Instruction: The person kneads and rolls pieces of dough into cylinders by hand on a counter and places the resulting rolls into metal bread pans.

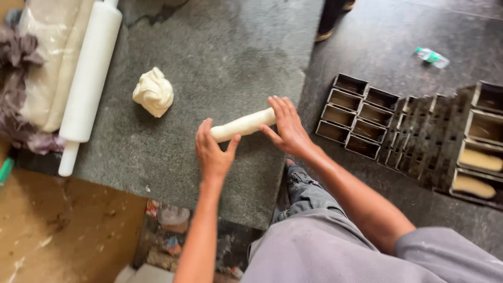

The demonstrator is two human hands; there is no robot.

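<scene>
A pale roll of dough [242, 125] lies on the grey stone slab [220, 57], near its right front edge. My left hand [213, 152] lies flat over the roll's near end, fingers spread. My right hand [286, 127] presses on the far end with open fingers. A twisted lump of dough [153, 92] sits alone on the slab to the left, apart from both hands.
A long white rolling pin [89, 76] rests at the slab's left edge beside a plastic-covered dough mass [44, 57]. Metal loaf tins [356, 115] stand on the dark floor at right; two tins [477, 173] hold dough. A plastic bottle [432, 56] lies farther back.
</scene>
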